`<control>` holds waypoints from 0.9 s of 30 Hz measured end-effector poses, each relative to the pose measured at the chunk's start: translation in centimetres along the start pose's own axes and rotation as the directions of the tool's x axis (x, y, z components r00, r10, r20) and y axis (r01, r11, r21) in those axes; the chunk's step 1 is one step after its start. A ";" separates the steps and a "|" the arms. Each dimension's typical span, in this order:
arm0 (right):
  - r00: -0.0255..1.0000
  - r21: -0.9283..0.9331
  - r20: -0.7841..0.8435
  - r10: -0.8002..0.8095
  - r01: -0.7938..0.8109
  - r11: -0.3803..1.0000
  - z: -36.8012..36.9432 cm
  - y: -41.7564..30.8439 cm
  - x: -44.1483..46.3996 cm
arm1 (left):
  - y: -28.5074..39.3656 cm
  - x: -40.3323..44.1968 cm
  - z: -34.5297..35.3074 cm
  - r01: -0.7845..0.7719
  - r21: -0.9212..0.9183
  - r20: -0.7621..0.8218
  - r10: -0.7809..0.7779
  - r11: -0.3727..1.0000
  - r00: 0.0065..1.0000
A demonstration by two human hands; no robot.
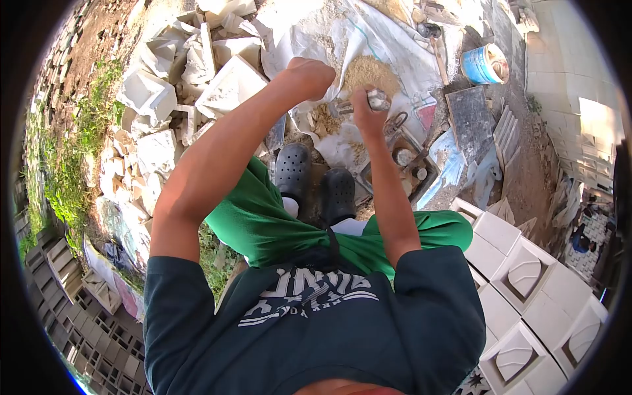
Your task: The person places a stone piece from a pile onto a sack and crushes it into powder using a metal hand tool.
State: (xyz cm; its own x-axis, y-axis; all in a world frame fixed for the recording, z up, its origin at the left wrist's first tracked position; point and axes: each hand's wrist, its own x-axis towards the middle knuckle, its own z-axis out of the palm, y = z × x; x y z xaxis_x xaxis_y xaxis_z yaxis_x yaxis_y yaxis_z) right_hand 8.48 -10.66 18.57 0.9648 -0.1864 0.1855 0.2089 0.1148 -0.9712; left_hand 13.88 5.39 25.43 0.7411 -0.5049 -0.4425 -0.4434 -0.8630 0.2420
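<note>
My left hand (311, 78) is closed in a fist above the white sheet (299, 39); its fingers curl away from view, so what it holds, if anything, is hidden. Close by on the right, my right hand (368, 113) is wrapped round a short grey metal tool (378, 100), whose exact kind I cannot make out. A heap of tan sandy powder (370, 71) lies on the sheet just beyond that hand. Below my right wrist sits a dirty square metal mould (428, 183), with round pieces inside it, partly covered by my forearm.
Broken white blocks (234, 85) are piled on the left. A blue and white bucket (476, 64) stands at upper right, near a dark flat board (469, 122). White patterned blocks (500, 234) are stacked at lower right. My dark clogs (293, 170) are below my hands.
</note>
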 end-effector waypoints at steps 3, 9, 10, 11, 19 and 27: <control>0.999 -0.002 -0.002 0.035 -0.035 0.999 0.9 3.4 0.4 | -0.2 0.3 0.2 0.002 0.022 0.067 -0.003 1.000 0.998; 0.995 0.039 -0.084 0.046 -0.043 0.998 2.5 -5.9 1.2 | -0.2 -0.6 0.0 0.028 0.037 0.029 -0.029 0.999 0.999; 0.998 0.127 -0.012 0.055 -0.053 0.990 1.7 -7.0 1.7 | -0.2 -0.9 -0.6 0.027 0.049 0.055 -0.030 0.998 0.998; 0.997 0.216 0.061 0.047 -0.059 0.975 1.2 -7.4 2.1 | -0.2 -1.0 -1.1 0.026 0.065 0.071 -0.031 0.998 0.997; 0.996 -0.002 0.062 0.061 -0.061 0.998 1.6 3.2 0.2 | -1.1 -0.9 -1.0 0.058 0.029 0.055 -0.060 0.998 0.997; 0.988 0.169 0.138 0.063 -0.086 0.982 0.9 -7.1 2.6 | -1.4 -0.7 -0.1 0.032 0.024 0.011 -0.033 0.999 0.999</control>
State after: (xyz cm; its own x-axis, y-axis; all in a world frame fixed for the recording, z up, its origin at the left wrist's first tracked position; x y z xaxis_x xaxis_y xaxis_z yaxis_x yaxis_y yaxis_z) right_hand 9.63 -11.07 26.09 0.9889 -0.0420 0.1427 0.1487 0.2935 -0.9443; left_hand 14.03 6.97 25.54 0.7495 -0.4762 -0.4599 -0.4312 -0.8783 0.2066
